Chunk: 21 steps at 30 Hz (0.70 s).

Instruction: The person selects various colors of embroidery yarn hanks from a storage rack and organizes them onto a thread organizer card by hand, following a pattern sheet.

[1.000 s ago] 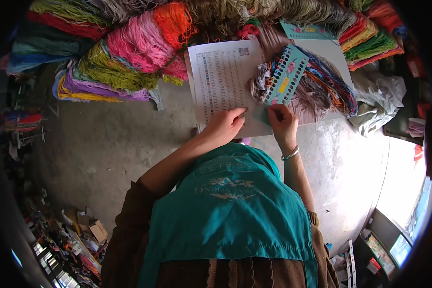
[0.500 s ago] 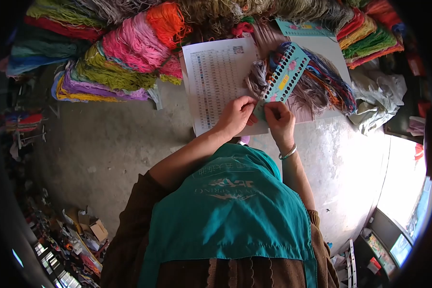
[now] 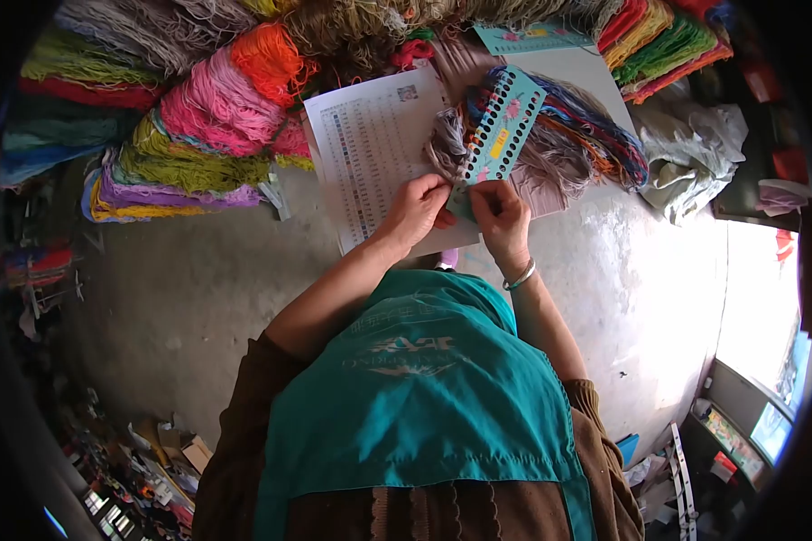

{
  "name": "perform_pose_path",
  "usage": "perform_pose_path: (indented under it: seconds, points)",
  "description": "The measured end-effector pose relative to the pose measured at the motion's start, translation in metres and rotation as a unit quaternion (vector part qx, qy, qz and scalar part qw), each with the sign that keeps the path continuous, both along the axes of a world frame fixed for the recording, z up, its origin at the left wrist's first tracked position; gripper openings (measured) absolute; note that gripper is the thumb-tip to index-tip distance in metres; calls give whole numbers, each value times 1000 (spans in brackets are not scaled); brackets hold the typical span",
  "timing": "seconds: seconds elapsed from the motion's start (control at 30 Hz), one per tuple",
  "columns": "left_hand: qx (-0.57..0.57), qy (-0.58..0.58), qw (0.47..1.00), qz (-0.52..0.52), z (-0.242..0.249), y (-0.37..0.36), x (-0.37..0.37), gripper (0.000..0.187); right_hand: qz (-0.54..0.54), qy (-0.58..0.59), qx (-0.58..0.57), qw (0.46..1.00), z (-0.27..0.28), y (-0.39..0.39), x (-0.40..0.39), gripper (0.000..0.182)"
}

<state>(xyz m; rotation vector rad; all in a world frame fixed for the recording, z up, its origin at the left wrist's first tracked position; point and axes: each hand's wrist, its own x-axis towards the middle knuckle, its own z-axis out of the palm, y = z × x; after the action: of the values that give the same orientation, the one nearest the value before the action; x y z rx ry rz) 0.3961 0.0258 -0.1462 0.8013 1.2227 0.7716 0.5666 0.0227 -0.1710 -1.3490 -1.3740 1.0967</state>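
A turquoise thread card [image 3: 503, 122], with round holes along both long edges, a flower print and a yellow label, lies slanted in front of me. Strands of embroidery thread [image 3: 595, 135] in grey, blue, orange and dark red hang from its holes and spread to the right. My left hand [image 3: 417, 209] is closed at the card's lower left corner, thumb and fingers gripping it. Over the card's lower end, my right hand [image 3: 501, 221] is curled in a pinch; whatever its fingertips hold is too small to make out.
A printed chart sheet [image 3: 361, 153] lies left of the card. Another turquoise card [image 3: 537, 38] is at the back. Colourful yarn hanks, including a pink bundle [image 3: 216, 108], are heaped behind and left. To the right is a crumpled plastic bag [image 3: 690, 158].
The view has shifted, so the card, sheet and hands appear further left. Both hands stay at the card's lower end, with their closed grips much the same.
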Motion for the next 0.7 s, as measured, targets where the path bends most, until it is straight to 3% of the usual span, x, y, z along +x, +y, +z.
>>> perform_pose_path:
  seconds: [0.4,0.5,0.57,0.7]
  points:
    - [-74,-18,997,-32,-3,10,0,21,32,-2,28,999,-1,-2,1,10]
    - [-47,40,997,-35,-2,10,-4,19,46,-33,19,998,11,3,0,9]
    - [98,198,974,-43,3,6,-11,17,74,-113,-21,991,21,9,-2,14]
    - [119,147,981,-32,12,-1,-14,18,97,-196,-23,976,23,13,-9,23]
